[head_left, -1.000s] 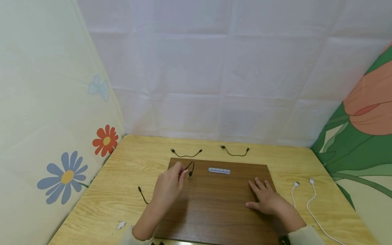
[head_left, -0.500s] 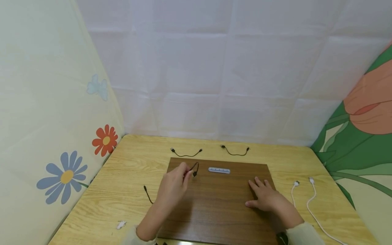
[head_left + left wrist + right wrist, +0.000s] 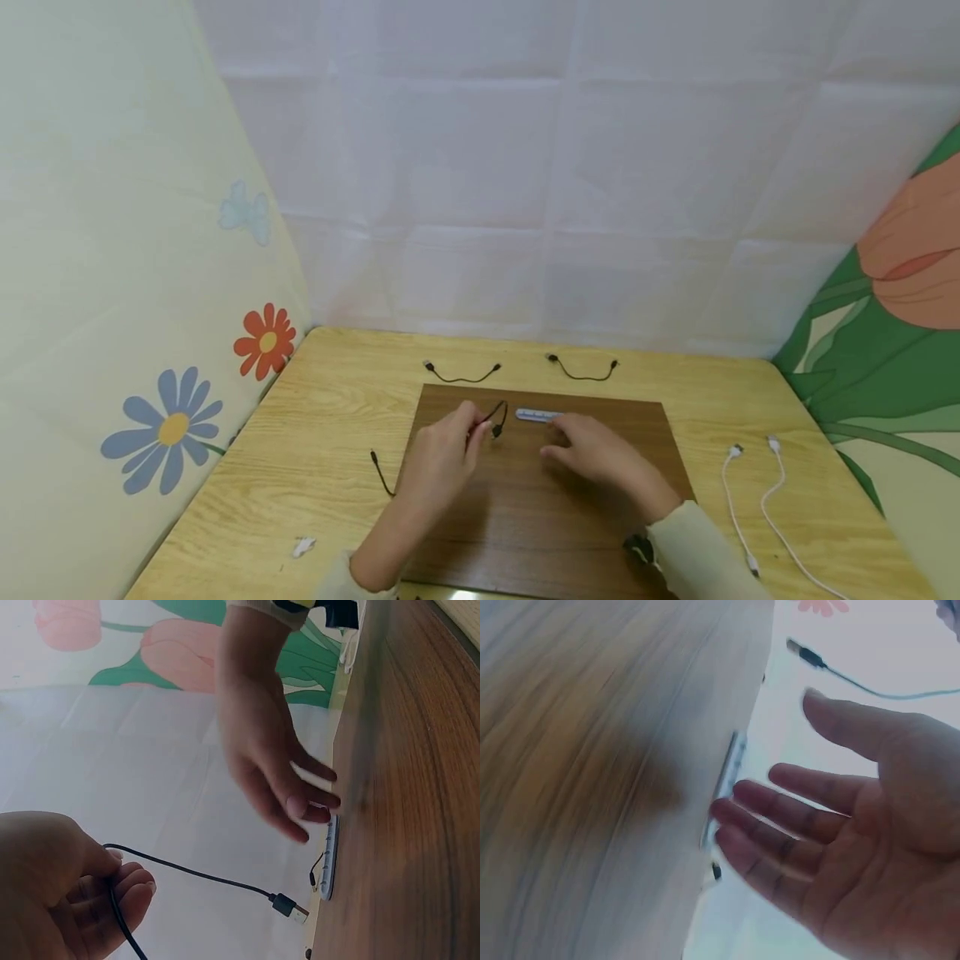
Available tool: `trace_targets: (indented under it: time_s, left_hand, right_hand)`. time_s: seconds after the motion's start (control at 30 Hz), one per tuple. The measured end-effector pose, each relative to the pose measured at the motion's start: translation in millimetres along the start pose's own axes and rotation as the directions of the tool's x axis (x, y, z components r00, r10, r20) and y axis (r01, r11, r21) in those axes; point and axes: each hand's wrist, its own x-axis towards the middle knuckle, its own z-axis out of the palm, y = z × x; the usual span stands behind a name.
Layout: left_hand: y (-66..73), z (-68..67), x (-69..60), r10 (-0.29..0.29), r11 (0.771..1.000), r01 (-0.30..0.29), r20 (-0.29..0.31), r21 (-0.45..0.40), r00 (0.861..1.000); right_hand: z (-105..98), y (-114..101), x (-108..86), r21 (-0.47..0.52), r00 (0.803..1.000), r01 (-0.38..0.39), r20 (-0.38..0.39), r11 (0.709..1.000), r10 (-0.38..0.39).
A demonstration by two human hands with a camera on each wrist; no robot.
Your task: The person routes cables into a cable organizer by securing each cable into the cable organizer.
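Observation:
My left hand (image 3: pixel 442 458) pinches a short black USB cable (image 3: pixel 195 876) between thumb and fingers, over the left part of the brown board (image 3: pixel 525 517). Its USB plug (image 3: pixel 289 907) hangs past the fingertips, and the other end trails left of the wrist in the head view. A slim pale blue cable holder (image 3: pixel 536 415) with a row of slots lies near the board's far edge. My right hand (image 3: pixel 600 454) hovers by the holder's right end, fingers loosely bent and holding nothing in the right wrist view. In the head view its fingertips cover that end; touch is unclear.
Two black cables (image 3: pixel 461 381) (image 3: pixel 585 378) lie behind the board on the wood-grain table (image 3: pixel 337 375). Two white cables (image 3: pixel 731 500) (image 3: pixel 776 508) lie at the right. A small white item (image 3: pixel 303 547) is at the front left. Hanging cloths enclose the back and sides.
My right hand has lifted from the board's right side and moved left to the cable holder. The left hand has shifted right with the black USB cable.

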Motion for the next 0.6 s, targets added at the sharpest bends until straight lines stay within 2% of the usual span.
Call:
trace_targets:
  time_s: [0.17, 0.37, 0.6]
  left_hand:
    - [0.6, 1.4, 1.2, 0.013, 1.000, -0.014, -0.007, -0.021, 1.000]
    - [2.4, 1.6, 0.9, 0.028, 0.999, -0.028, -0.011, -0.031, 1.000]
    - [3.8, 0.6, -0.8, 0.027, 0.999, -0.027, -0.001, -0.032, 1.000]
  right_hand:
    - [8.0, -12.5, 22.5, 0.084, 0.997, 0.080, -0.018, 0.993, -0.079]
    - [14.2, -17.6, 37.0, 0.220, 0.992, 0.124, -0.030, 0.968, -0.120]
    - [19.4, -17.8, 41.6, 0.335, 0.985, 0.142, 0.044, 0.931, -0.166]
